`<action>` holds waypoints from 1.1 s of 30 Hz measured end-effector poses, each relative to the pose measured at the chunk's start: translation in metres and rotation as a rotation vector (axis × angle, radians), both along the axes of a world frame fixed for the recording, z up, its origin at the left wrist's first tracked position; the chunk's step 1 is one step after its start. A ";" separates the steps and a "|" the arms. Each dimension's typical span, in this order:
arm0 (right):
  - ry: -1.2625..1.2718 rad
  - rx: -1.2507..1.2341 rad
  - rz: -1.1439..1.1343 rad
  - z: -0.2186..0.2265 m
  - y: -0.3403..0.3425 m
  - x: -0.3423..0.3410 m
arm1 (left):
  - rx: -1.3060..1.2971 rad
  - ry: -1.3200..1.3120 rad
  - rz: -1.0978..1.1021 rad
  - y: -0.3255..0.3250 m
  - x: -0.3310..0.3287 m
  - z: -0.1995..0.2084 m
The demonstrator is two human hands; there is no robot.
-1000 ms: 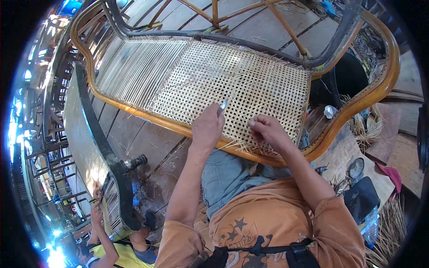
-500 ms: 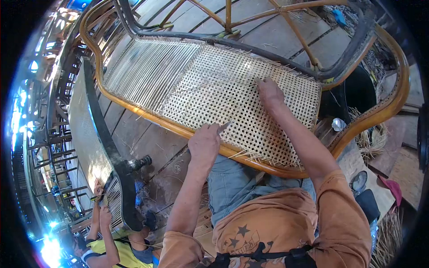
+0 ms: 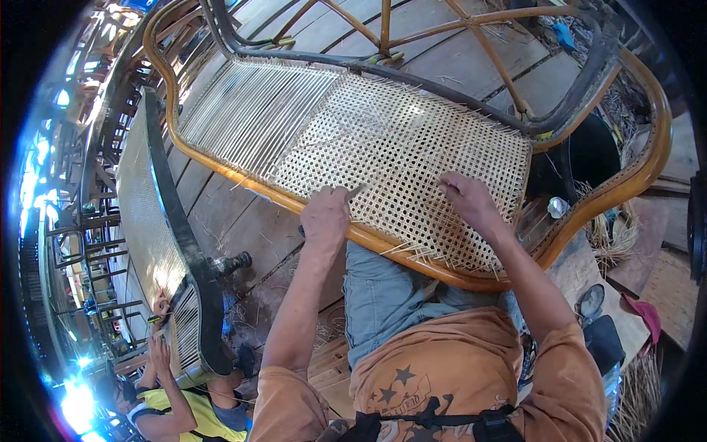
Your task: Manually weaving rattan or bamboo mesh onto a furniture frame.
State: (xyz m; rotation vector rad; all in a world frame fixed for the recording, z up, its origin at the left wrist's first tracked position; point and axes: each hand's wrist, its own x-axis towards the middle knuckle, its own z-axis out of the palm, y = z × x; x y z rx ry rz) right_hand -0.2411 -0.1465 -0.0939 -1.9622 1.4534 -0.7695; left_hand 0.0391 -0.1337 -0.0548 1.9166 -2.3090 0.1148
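Left hand [image 3: 325,214], grip closed round a pointed tool [image 3: 356,193]; right hand [image 3: 471,203], pinched, on what I can't tell; best keep tip low over woven cane [image 3: 401,158].

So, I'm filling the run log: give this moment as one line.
left hand: holding thin tool, by wooden rail | right hand: over woven cane, contents unclear | panel left: parallel strands

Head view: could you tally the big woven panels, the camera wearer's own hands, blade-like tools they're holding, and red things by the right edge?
Woven panels: 2 (front panel, dark-framed panel at left)
Wearer's hands: 2 (left hand, right hand)
Blade-like tool in the left hand: 1
Red item: 1
Total: 6
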 end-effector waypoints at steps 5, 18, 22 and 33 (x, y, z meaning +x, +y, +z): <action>-0.867 0.768 -0.140 0.027 0.032 0.005 | 0.017 -0.027 -0.035 0.004 -0.015 -0.001; -1.443 0.739 -0.290 0.119 0.129 -0.063 | 0.278 -0.159 0.106 -0.011 0.007 0.016; -1.417 0.341 -0.240 0.149 0.136 -0.105 | 0.249 -0.107 0.107 -0.002 0.014 0.011; -0.351 0.031 -0.399 0.159 0.150 -0.094 | 0.086 0.049 0.182 0.006 -0.004 0.041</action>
